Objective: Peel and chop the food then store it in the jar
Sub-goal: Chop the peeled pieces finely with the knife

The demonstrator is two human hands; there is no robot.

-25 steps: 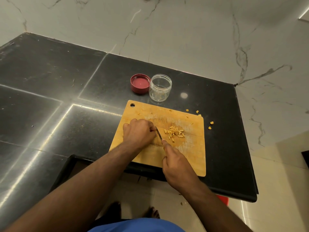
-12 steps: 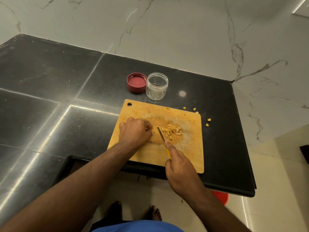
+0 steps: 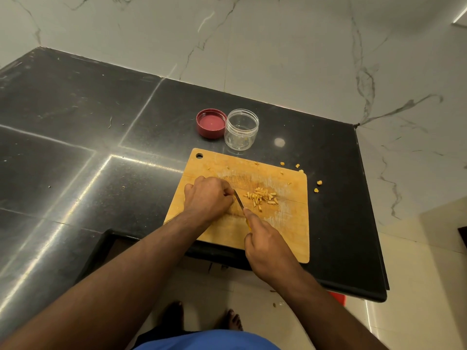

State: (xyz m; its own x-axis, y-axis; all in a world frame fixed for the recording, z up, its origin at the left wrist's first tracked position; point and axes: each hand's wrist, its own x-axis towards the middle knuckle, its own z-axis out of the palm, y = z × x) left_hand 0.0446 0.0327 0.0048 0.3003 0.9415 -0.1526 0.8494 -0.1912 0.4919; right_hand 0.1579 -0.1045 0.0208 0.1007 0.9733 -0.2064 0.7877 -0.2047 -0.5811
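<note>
Black stone counter set against marble-veined walls, pale floor below; wooden cutting board at its near edge; clear jar and red lid, open side up, touching at the board's 12 o'clock. Chopping in hand: left hand curled over what it steadies, unseen; right hand clamped on knife; chopped pieces heaped at the blade's 3 o'clock; strays lie on the counter. Next, judged: gather pieces into the jar.

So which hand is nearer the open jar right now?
Left. The left hand sits curled on the board just below the jar; the right hand, gripping the knife, is farther back toward the counter edge.
</note>
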